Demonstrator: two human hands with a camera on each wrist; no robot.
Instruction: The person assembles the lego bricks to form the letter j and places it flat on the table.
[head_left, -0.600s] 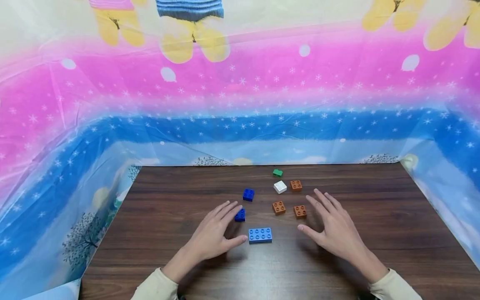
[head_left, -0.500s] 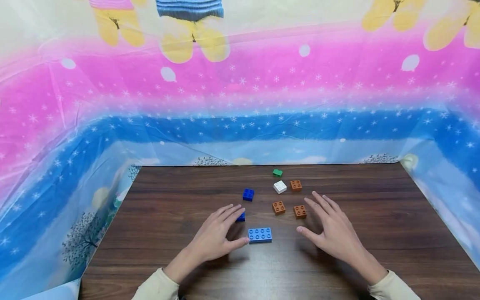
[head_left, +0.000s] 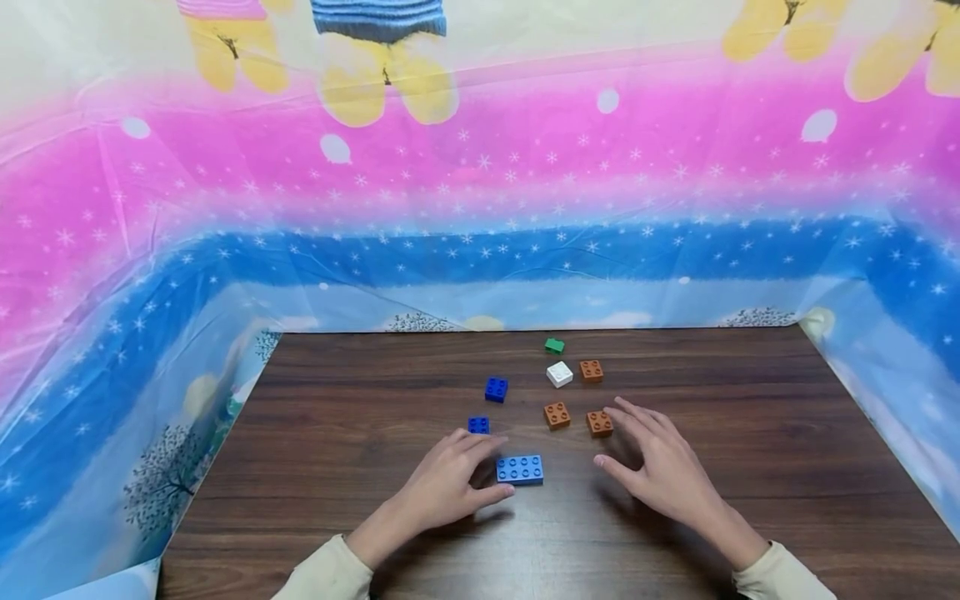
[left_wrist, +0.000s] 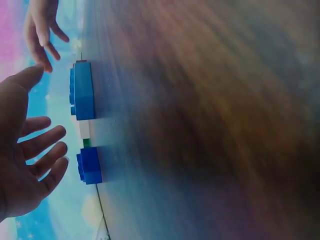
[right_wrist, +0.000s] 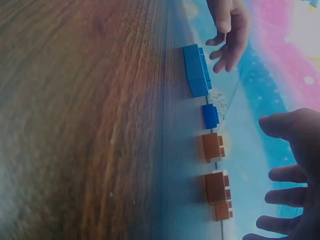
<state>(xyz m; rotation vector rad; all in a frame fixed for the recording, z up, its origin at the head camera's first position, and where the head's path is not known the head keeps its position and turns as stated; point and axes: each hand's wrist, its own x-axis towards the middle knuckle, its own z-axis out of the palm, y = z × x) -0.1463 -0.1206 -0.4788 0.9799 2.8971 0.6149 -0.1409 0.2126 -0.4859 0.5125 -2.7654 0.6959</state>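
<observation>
The left hand [head_left: 448, 479] hovers at the left side of a light blue eight-stud brick [head_left: 520, 470], thumb and fingers parted around its left end without gripping. In the left wrist view its fingers are spread, apart from the light blue brick [left_wrist: 84, 91]. A dark blue brick [head_left: 478, 426] lies just beyond that hand, partly covered by its fingers. Over on the right, the right hand [head_left: 660, 458] holds nothing, its fingers extended above the table. Its fingertips are nearest an orange-brown brick [head_left: 599, 423]; the right wrist view shows them apart from the bricks.
Farther back on the wooden table [head_left: 337, 392] lie another dark blue brick [head_left: 496, 389], two orange-brown bricks, one nearer [head_left: 557, 415] and one farther [head_left: 591, 371], a white brick [head_left: 559, 374] and a small green brick [head_left: 555, 346]. A printed cloth [head_left: 480, 250] surrounds the table's back and sides.
The left hand has moved right and closer to the light blue brick, uncovering more of the near dark blue brick. The right hand has shifted slightly nearer. The bricks keep their places.
</observation>
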